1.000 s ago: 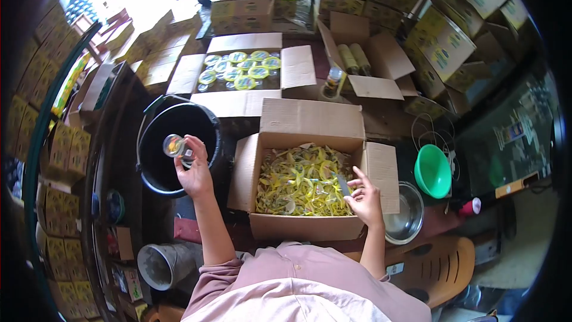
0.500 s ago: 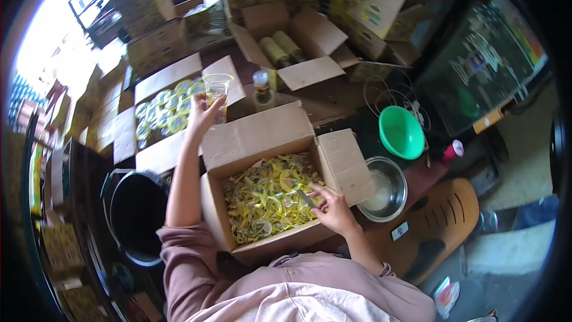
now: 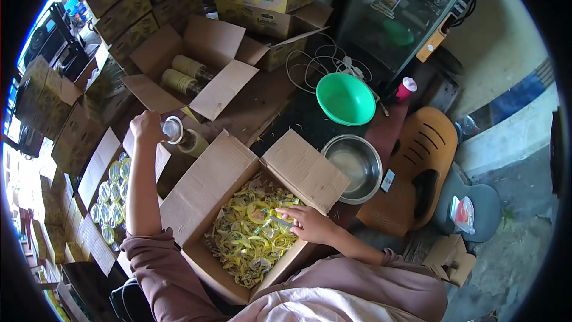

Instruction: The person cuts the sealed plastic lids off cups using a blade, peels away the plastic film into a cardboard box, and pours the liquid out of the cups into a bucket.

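My left hand reaches out to the far left, fingers curled at the edge of a clear plastic cup. Right beside that cup stands a pale yellowish cylinder, which looks like a wrapped stack of cups. In my right hand is a small knife with a grey blade, held over an open cardboard box. Inside the box lies a heap of yellow and clear printed scraps. Left of my forearm, another carton holds rows of round-topped cups.
Behind is an open carton with two wrapped rolls. To the right stand a green basin, a steel bowl and an orange plastic chair with a phone on it. White cables lie near a glass-door cabinet.
The view has swung to the right. My left hand has gone from above the carton of cups to beside the yellowish cylinder. My right hand stays over the scraps with the knife.
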The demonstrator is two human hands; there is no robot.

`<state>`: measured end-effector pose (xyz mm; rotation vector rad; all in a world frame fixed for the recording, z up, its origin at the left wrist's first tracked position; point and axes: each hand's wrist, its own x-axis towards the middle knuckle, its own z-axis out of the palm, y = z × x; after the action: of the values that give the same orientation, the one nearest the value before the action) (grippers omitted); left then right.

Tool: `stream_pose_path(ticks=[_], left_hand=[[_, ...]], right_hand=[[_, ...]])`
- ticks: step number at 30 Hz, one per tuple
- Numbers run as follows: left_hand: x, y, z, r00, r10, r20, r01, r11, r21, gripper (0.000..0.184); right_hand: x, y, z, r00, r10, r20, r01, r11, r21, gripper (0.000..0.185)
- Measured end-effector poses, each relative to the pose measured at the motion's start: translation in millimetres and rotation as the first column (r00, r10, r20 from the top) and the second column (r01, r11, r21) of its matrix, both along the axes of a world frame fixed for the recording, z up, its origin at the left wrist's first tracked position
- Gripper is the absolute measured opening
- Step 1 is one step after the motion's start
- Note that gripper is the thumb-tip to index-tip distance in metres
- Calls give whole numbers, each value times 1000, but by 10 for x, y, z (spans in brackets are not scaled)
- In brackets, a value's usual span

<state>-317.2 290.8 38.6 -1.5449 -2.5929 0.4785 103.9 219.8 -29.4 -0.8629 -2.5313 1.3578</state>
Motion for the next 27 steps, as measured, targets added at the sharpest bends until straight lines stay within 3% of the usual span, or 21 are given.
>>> stream_pose_path(ticks=[4, 8, 13, 19, 22, 27], left_hand=[[87, 206, -355, 995, -87, -55, 78, 985, -156, 50], [111, 243, -775, 997, -79, 20, 80, 994, -80, 46], [90, 322, -854, 987, -143, 66, 146, 989, -31, 40], [71, 494, -874, 993, -77, 91, 92, 982, -168, 46], [175, 310, -713, 942, -312, 124, 291, 943, 162, 53], [148, 226, -651, 938, -297, 176, 226, 914, 337, 54]], right_hand=[[-20, 42, -55, 999, -1, 53, 3, 999, -38, 58], [-57, 72, -77, 999, 4, 39, -2, 999, -47, 57], [-103, 104, -196, 999, 11, 53, -10, 1000, -22, 56], [-144, 107, -150, 997, 3, 76, 6, 994, -106, 57], [-89, 90, -134, 1000, -12, 11, 13, 995, -95, 57], [-15, 85, -127, 1000, 3, -13, -4, 998, -59, 57]])
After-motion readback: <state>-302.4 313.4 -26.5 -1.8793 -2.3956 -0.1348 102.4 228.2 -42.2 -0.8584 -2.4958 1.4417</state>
